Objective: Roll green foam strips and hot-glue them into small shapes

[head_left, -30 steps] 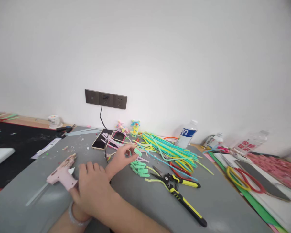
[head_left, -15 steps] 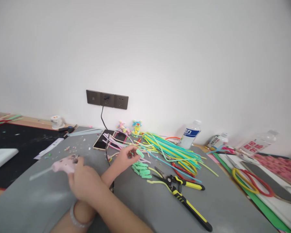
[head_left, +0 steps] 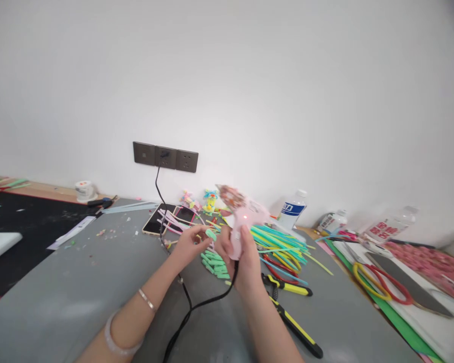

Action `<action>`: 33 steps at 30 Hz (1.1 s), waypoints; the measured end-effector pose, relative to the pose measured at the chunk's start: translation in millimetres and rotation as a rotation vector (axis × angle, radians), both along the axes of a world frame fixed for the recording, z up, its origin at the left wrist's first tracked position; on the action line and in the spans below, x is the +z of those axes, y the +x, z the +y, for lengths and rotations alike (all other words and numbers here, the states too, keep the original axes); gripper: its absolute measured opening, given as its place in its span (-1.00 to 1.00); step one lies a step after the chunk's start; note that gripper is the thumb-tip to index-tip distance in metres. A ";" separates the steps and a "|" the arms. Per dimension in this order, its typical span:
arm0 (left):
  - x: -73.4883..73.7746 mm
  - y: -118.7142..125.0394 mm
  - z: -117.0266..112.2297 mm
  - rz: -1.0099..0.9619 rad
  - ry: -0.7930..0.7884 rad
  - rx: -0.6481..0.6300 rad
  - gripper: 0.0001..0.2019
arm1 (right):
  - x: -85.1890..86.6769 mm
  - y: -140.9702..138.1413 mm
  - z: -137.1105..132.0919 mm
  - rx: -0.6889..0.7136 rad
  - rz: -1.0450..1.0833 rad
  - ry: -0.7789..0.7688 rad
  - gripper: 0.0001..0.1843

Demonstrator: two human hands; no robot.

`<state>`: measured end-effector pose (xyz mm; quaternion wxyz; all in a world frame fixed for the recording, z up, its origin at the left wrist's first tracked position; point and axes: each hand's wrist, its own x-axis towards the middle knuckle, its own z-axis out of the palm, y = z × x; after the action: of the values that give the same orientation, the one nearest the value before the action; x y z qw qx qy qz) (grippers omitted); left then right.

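A pink hot glue gun (head_left: 245, 218) stands out in my right hand (head_left: 244, 259), fingers wrapped round its handle. Its nozzle, marked with brownish residue, points up and left. From the handle's base a black cord (head_left: 212, 301) loops down across the table. My left hand (head_left: 189, 246), wearing bangles on the arm, pinches a short fuzzy green piece (head_left: 211, 235) between thumb and fingers. Just below lies a pile of similar short green pieces (head_left: 214, 263). Long green, yellow and blue pipe cleaners (head_left: 283, 241) spread behind the glue gun, partly hidden by it.
Yellow-and-black pliers (head_left: 297, 290) lie right of my right wrist. Two small fuzzy figures (head_left: 210, 201) stand by the wall, near a phone (head_left: 155, 220). Bottles (head_left: 293, 209) line the back right. Scissors (head_left: 357, 267) rest at right. A wall socket (head_left: 165, 157) feeds the cord.
My right hand has swung the glue gun from the left, over my left arm, to the right of my left hand; the nozzle now points up-left. My left hand still holds the green piece.
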<state>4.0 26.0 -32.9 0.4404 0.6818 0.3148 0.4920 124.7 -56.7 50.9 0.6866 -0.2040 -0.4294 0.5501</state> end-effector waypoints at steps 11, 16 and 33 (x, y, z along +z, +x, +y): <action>11.9 -3.7 -4.1 -0.021 -0.028 0.048 -0.84 | -72.9 62.2 -14.9 0.173 -0.105 -0.174 -0.55; 12.7 -4.0 -4.5 -0.008 -0.015 0.045 -0.83 | -72.9 60.2 -16.9 0.242 -0.178 -0.151 -0.54; 16.6 -2.1 -7.5 -0.005 0.019 0.035 -0.82 | -76.4 60.5 -15.8 0.241 -0.249 -0.144 -0.59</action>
<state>1.8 18.5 -16.3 0.4263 0.6790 0.3208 0.5043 185.3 -72.4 -25.6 0.5411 -0.2662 -0.4918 0.6281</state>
